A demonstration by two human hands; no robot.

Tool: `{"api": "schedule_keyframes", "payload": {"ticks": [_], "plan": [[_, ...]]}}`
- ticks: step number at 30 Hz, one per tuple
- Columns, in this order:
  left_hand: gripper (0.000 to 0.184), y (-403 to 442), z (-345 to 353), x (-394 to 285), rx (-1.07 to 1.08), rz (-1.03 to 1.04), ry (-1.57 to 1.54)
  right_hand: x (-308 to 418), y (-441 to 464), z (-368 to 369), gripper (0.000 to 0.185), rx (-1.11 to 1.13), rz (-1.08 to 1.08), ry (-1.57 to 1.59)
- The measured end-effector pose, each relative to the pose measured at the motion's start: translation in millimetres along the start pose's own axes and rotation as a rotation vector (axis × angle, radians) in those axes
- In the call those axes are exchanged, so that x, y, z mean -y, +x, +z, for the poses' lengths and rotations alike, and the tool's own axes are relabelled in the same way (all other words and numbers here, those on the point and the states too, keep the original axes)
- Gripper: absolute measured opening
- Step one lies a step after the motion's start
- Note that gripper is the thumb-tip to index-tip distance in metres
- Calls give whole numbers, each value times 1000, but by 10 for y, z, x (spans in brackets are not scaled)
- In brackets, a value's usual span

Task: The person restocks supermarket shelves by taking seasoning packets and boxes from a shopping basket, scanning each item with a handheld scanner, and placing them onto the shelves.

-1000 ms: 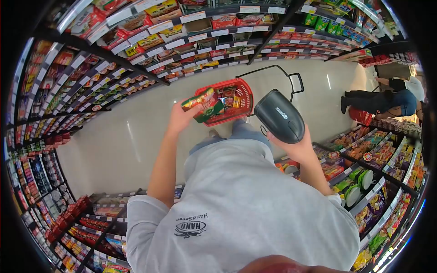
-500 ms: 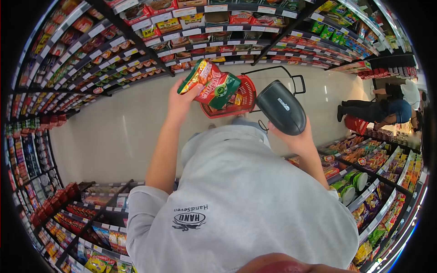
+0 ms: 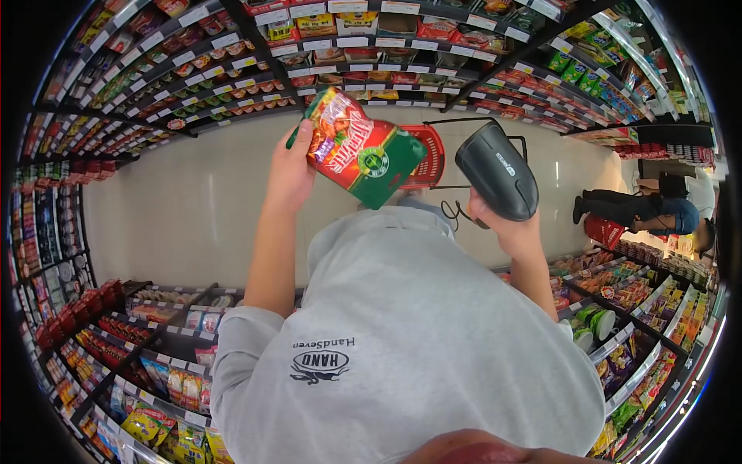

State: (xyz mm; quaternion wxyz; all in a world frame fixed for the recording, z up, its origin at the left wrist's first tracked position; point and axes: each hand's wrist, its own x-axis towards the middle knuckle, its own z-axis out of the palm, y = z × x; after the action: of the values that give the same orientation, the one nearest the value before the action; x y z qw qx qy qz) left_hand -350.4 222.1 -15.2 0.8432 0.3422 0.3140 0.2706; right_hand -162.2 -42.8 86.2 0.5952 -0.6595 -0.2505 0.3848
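Observation:
My left hand [image 3: 292, 172] is closed on the upper left edge of a red and green snack bag [image 3: 363, 151], its printed front turned up to the camera. In my right hand [image 3: 506, 226] is a black barcode scanner [image 3: 498, 170], gripped at its lower end, with its broad head tilted up and to the left. A coiled dark cord [image 3: 457, 215] hangs beside that hand. Behind and below the bag, a red shopping basket [image 3: 435, 158] with a black handle is partly hidden by it. The bag and the scanner are apart.
Stocked shelves [image 3: 371, 40] run along the far side of the aisle, and more shelves [image 3: 174, 332] stand close behind me on both sides. On the right, another person [image 3: 672, 213] is near a second red basket [image 3: 603, 230]. The pale tiled floor [image 3: 185, 209] lies between.
The bag has been raised toward me and turned, now covering more of the basket. My right hand with the scanner has shifted slightly right. The view has shifted a little.

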Motion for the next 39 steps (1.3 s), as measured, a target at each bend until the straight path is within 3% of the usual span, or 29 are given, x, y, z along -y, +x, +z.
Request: {"api": "schedule_keyframes", "payload": {"ticks": [1, 3, 7, 9, 10, 12, 13, 18, 20, 24, 35, 38, 39], "plan": [[42, -17, -77, 11, -2, 3, 0, 13, 13, 32, 38, 0, -56, -35], [38, -72, -255, 44, 211, -25, -198, 23, 19, 72, 33, 3, -110, -70], [41, -219, -290, 113, 139, 50, -312, 9, 22, 72, 35, 3, -76, -49], [38, -232, -347, 149, 509, 5, -613, -19, 21, 75, 40, 29, -21, -34], [38, -229, -364, 174, 500, 12, -615, -28, 24, 89, 41, 41, -25, -57], [35, -194, -394, 243, 604, -230, -761, -28, 30, 132, 41, 63, -29, -84], [30, -185, -437, 331, 466, -316, -759, -14, 23, 161, 41, 91, -50, -84], [26, -255, -355, 413, 576, -424, -775, 136, 15, 352, 39, 165, -63, -235], [27, -309, -307, 454, 752, -497, -859, 85, 89, 406, 37, 308, -38, -347], [29, -389, -193, 445, 826, -550, -840, 37, 150, 519, 35, 406, 10, -473], [28, -508, -118, 466, 717, -588, -865, 80, 160, 617, 36, 510, -135, -448], [23, -479, -170, 464, 645, -483, -791, 53, 166, 538, 39, 533, -187, -391], [21, -500, -196, 463, 531, -402, -729, 39, 164, 507, 40, 550, -214, -358]]}}
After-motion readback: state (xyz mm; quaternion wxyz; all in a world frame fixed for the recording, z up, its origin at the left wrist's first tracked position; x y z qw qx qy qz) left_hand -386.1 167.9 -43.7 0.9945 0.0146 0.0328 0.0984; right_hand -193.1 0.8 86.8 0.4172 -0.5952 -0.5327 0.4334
